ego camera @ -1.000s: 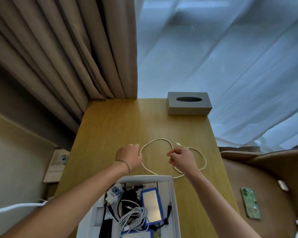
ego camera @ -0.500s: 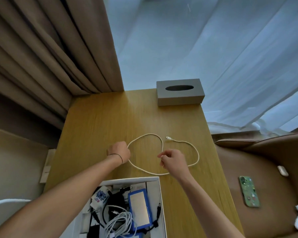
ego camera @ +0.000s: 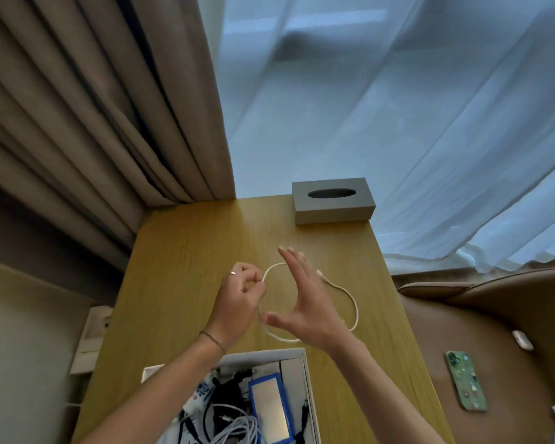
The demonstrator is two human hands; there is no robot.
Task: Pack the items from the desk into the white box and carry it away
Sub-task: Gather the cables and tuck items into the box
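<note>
We judge the packing nearly done: the white cardboard box [ego camera: 305,373] at the near edge of the wooden bench [ego camera: 186,283] already holds coiled leads and a blue-framed device [ego camera: 269,408]. The thin white cable [ego camera: 350,299] lies looped mid-bench, unpacked. Our left hand [ego camera: 237,302] pinches it in a tight grip; our right hand [ego camera: 305,302] hovers, fingers straight, holding nothing. Carrying away remains.

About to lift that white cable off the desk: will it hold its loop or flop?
Likely floppy: the white cable lies in loose curves on the desk. Lifted from the left hand pinch alone, its free end would probably dangle. It looks thin, so probably light.
</note>
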